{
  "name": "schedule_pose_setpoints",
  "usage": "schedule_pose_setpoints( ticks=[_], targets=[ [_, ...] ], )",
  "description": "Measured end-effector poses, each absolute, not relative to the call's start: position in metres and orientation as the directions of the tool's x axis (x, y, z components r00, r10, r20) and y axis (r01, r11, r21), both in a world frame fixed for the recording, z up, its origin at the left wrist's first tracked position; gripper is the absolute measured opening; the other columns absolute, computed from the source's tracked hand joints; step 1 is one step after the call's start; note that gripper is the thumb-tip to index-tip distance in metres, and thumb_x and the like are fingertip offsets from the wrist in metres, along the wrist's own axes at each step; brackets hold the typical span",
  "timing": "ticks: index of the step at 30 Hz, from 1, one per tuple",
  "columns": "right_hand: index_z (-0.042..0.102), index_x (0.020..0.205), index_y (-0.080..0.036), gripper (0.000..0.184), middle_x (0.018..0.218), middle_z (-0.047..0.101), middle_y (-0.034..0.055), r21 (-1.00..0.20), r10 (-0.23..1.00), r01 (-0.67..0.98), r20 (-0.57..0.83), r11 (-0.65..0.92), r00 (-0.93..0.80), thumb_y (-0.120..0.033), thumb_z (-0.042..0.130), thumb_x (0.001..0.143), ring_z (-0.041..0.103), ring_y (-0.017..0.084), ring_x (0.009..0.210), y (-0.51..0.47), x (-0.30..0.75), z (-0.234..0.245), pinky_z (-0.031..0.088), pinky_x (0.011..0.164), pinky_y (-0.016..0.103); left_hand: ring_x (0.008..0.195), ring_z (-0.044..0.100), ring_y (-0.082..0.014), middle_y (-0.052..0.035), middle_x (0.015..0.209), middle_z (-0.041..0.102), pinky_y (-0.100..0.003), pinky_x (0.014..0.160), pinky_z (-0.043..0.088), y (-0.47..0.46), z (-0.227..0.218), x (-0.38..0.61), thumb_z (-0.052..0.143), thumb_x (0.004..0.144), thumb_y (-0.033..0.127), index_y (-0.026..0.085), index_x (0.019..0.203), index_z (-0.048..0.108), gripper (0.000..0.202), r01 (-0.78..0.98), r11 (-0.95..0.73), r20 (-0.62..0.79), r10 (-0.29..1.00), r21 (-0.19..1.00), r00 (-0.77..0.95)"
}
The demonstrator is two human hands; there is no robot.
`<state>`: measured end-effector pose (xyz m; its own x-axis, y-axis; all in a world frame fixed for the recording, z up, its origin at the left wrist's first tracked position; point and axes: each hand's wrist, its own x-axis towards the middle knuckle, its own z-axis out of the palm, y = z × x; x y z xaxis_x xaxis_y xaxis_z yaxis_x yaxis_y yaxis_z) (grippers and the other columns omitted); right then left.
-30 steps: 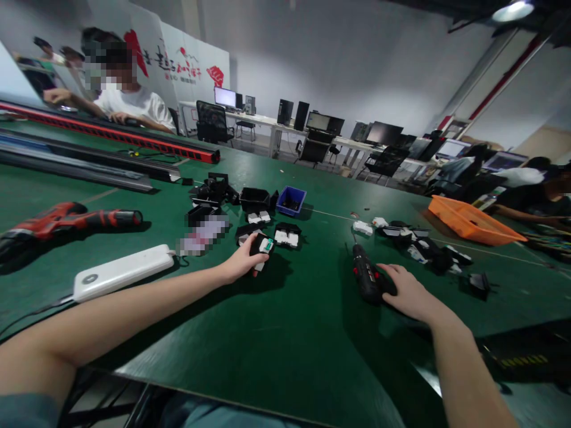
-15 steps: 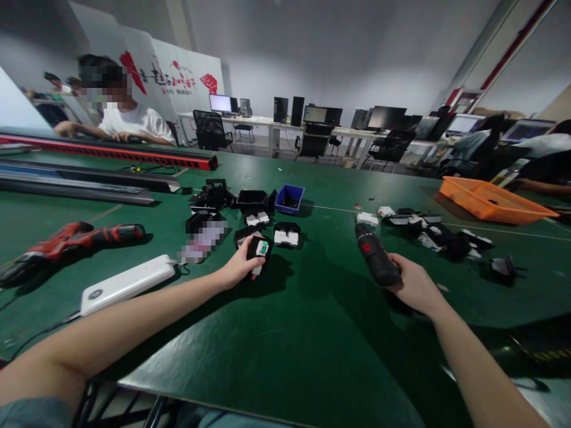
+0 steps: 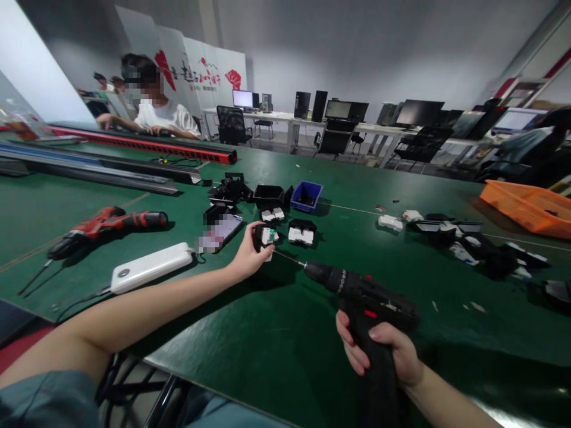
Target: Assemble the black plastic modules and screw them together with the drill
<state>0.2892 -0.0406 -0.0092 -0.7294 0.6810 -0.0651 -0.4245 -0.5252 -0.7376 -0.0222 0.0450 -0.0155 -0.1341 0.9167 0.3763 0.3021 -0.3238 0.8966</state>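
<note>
Head view: the largest thing before us is the green table (image 3: 267,356), with an orange tray (image 3: 526,208) toward its far right. Next comes the black drill (image 3: 375,297), raised over the table on our right; our right hand (image 3: 404,359) is wrapped around its handle. We judge it the heaviest thing we hold, stiff and unlikely to be hurt by a firm grip, so a full-palm hold on the handle suits it, away from the chuck. A red drill (image 3: 111,226) lies on the left, and nearer to us a white power pack (image 3: 154,267). A blue bin (image 3: 303,207) stands beyond our left hand (image 3: 247,255), which pinches a black-and-white part (image 3: 267,236) between thumb and fingers, just left of a similar piece (image 3: 302,233) lying on the table. The part looks light and hard, probably plastic; we expect its smooth faces could slip and its thin edges could crack if squeezed hard, so we would take it by the black outer sides, clear of the green insert (image 3: 272,235). Thinnest of all is the bit (image 3: 288,257), pointing from the drill toward the part, its tip close to our left thumb; whether it touches the part, we cannot tell.
</note>
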Motion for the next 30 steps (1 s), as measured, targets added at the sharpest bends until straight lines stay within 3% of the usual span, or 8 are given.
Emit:
schedule_pose_setpoints(
  ticks=[6, 22, 30],
  targets=[
    [0.063, 0.098, -0.011, 0.032, 0.079, 0.055, 0.0052, -0.659, 0.700, -0.456, -0.151, -0.598, -0.698, -0.030, 0.051, 0.075, 0.048, 0.009, 0.050, -0.0376, 0.2825, -0.0123, 0.041, 0.051, 0.024, 0.087, 0.058, -0.0182, -0.0051, 0.107, 0.054, -0.032, 0.073, 0.052, 0.0459, -0.0156, -0.0220, 0.064, 0.076, 0.027, 0.022, 0.124, 0.037, 0.055, 0.296, -0.276, 0.321, 0.940, 0.915, -0.115],
    [0.060, 0.098, -0.012, 0.031, 0.079, 0.055, 0.0050, -0.670, 0.706, -0.438, -0.185, -0.600, -0.684, -0.030, 0.053, 0.074, 0.048, 0.010, 0.050, -0.0361, 0.2838, -0.0118, 0.041, 0.051, 0.026, 0.095, 0.055, -0.0186, -0.0045, 0.106, 0.052, -0.034, 0.087, 0.046, 0.0503, -0.0183, -0.0218, 0.065, 0.074, 0.022, 0.020, 0.123, 0.037, 0.057, 0.299, -0.361, 0.393, 0.918, 0.883, -0.050],
    [0.060, 0.089, -0.013, 0.023, 0.072, 0.051, 0.0024, -0.669, 0.717, -0.443, -0.196, -0.597, -0.669, -0.029, 0.051, 0.075, 0.045, 0.010, 0.049, -0.0368, 0.2824, -0.0123, 0.040, 0.050, 0.026, 0.089, 0.055, -0.0169, -0.0030, 0.102, 0.052, -0.031, 0.083, 0.046, 0.0473, -0.0144, -0.0189, 0.066, 0.072, 0.020, 0.021, 0.122, 0.037, 0.058, 0.319, -0.348, 0.382, 0.923, 0.882, -0.047]
  ],
)
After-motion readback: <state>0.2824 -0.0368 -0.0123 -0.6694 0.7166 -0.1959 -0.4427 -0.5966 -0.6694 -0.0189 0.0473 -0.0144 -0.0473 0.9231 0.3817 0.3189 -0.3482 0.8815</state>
